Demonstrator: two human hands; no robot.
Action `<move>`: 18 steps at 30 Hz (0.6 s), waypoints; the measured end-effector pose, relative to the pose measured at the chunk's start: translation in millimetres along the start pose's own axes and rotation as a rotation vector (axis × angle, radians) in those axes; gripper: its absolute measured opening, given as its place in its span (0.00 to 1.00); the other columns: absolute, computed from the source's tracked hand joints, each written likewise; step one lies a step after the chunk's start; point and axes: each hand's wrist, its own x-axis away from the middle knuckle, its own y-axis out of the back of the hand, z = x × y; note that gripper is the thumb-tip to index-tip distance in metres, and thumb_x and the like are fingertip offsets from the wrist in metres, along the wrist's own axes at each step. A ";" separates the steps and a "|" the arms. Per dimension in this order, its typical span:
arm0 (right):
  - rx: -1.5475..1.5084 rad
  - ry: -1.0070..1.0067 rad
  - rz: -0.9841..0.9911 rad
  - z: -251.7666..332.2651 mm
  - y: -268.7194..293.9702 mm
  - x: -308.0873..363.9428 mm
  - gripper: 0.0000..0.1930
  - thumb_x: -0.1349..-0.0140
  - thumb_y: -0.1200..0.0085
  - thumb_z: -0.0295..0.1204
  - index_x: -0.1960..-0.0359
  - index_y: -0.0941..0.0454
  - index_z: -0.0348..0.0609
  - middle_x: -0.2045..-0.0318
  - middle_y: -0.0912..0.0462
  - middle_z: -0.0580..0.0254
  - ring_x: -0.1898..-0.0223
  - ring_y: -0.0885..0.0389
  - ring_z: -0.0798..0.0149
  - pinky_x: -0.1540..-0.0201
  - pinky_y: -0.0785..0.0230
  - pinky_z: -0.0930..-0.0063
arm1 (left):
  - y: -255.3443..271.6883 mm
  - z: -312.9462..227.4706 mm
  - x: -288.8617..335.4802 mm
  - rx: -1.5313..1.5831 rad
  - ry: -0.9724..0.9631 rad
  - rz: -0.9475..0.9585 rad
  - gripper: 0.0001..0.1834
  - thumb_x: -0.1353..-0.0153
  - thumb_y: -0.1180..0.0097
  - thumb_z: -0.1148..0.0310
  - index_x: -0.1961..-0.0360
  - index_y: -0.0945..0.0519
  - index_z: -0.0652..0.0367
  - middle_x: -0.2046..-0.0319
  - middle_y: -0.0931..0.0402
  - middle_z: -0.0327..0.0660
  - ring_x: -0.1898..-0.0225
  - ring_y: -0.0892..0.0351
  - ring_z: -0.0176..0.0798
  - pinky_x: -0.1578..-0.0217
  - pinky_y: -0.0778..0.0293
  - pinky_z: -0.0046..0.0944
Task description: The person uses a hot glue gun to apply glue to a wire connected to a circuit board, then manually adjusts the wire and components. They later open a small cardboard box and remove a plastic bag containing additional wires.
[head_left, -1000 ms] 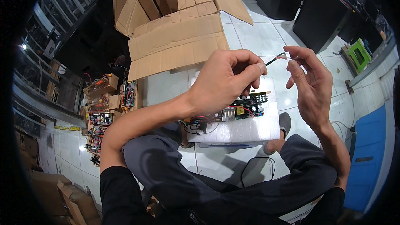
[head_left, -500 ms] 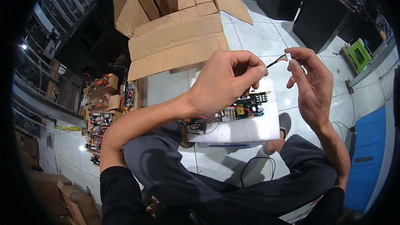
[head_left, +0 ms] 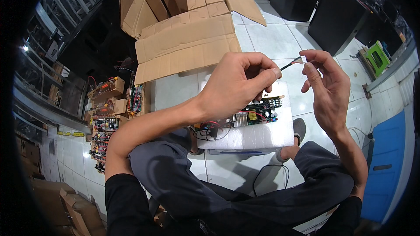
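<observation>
My left hand point(head_left: 245, 83) pinches a thin black cable point(head_left: 286, 66) between thumb and forefinger, above the work surface. The cable's stripped end shows thin coloured wires running into a small white connector point(head_left: 303, 60). That connector lies between the thumb and forefinger of my right hand point(head_left: 326, 85), whose other fingers are curled loosely. Below my left hand, a green circuit board point(head_left: 269, 109) with red and black wires rests on a white foam block point(head_left: 271, 135). Part of the board is hidden behind my left hand and wrist.
A large open carton point(head_left: 186, 39) packed with small brown boxes stands ahead. Several circuit boards point(head_left: 105, 124) are stacked at the left. Black cabinets point(head_left: 337, 17) line the far right, near a green stool point(head_left: 377, 57). A blue panel point(head_left: 387, 166) is at right; a black cord point(head_left: 271, 166) lies on the floor.
Almost nothing differs. Both hands keep their hold on the cable and connector, with only a tiny shift of the view.
</observation>
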 end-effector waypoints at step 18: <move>-0.014 -0.028 0.002 1.0 -0.9 3.7 0.11 0.32 0.51 0.22 0.51 0.23 0.32 0.54 0.21 0.56 0.60 0.25 0.73 0.71 0.28 0.83 | -2.4 1.8 3.8 0.036 0.004 -0.039 0.11 0.34 0.45 0.68 0.61 0.19 0.68 0.75 0.23 0.37 0.73 0.25 0.26 0.70 0.27 0.28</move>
